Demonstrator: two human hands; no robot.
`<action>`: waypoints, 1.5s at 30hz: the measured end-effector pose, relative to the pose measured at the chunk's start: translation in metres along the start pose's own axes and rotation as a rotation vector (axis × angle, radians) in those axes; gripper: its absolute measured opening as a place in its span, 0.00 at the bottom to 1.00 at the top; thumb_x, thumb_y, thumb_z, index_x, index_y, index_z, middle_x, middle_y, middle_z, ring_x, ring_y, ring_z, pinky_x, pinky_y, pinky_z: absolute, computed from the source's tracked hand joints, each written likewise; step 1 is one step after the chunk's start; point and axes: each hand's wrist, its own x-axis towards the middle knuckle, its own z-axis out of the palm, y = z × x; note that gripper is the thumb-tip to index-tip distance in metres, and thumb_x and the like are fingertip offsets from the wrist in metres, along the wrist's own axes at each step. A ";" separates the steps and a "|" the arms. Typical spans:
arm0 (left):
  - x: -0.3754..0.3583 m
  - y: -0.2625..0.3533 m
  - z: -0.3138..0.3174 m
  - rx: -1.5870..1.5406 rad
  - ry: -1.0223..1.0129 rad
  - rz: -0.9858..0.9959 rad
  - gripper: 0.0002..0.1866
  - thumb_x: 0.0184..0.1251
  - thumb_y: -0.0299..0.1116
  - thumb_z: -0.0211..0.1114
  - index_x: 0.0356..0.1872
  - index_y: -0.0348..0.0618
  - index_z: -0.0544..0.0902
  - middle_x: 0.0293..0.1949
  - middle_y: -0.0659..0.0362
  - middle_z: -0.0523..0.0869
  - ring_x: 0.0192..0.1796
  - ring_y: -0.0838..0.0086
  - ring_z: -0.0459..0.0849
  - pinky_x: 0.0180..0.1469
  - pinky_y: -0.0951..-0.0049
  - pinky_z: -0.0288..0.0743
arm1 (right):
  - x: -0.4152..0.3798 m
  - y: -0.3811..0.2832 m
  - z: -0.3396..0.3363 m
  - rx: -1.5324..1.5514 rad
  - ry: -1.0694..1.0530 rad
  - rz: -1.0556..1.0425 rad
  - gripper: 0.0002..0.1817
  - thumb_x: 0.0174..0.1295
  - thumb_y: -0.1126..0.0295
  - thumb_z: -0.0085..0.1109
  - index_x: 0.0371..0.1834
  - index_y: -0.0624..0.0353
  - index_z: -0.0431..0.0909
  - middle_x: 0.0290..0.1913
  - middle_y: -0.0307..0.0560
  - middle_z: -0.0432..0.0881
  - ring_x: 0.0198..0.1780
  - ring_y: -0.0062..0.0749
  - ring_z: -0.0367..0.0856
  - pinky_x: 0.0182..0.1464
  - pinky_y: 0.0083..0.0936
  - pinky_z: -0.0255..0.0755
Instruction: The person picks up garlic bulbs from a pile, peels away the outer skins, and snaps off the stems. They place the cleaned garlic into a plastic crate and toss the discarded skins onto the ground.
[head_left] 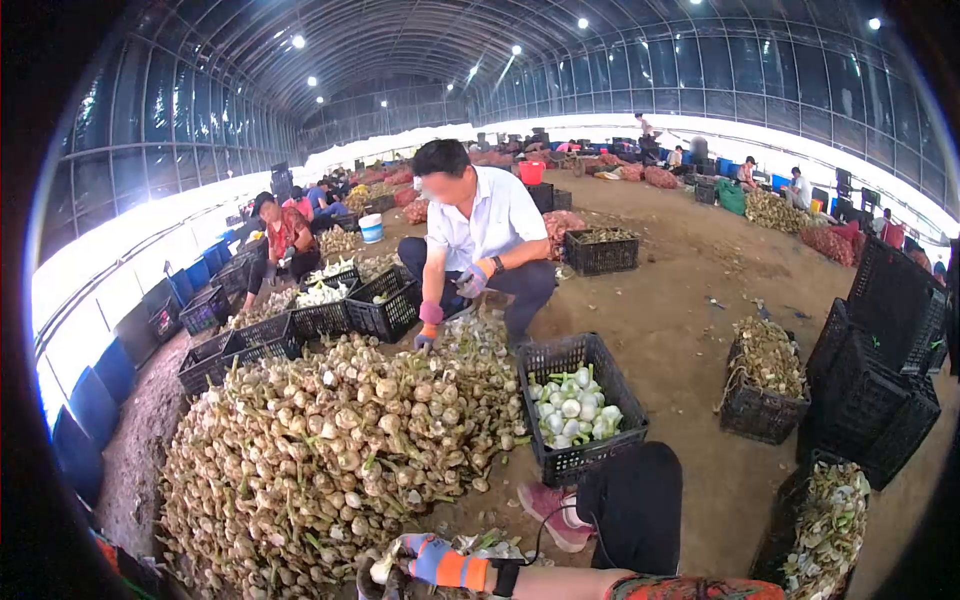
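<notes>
At the bottom edge, my right hand (436,562), in a blue and orange glove, is closed around a pale garlic bulb (383,567). My left hand (369,584), in a dark soiled glove, is at the bulb's other side, closed against it and partly cut off by the frame. Just beyond both hands rises a large heap of unpeeled garlic bulbs (330,440) with short stems. Loose skins (495,545) lie on the ground by my right wrist. Beyond my bent knee stands a black crate (575,465) holding cleaned white garlic bulbs (575,408).
A co-worker (480,220) squats across the heap, one gloved hand touching it. More black crates (385,310) line its far side. At right are a crate of garlic waste (765,385), stacked crates (875,370) and a crate of skins (825,530). Other people work farther back.
</notes>
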 end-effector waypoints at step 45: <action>0.029 -0.053 -0.039 -0.301 -0.084 -0.057 0.29 0.50 0.13 0.61 0.57 0.36 0.68 0.52 0.51 0.75 0.48 0.69 0.78 0.50 0.72 0.75 | 0.026 -0.021 -0.046 0.420 -0.230 0.105 0.13 0.49 0.82 0.52 0.40 0.65 0.77 0.37 0.47 0.81 0.39 0.26 0.77 0.42 0.24 0.71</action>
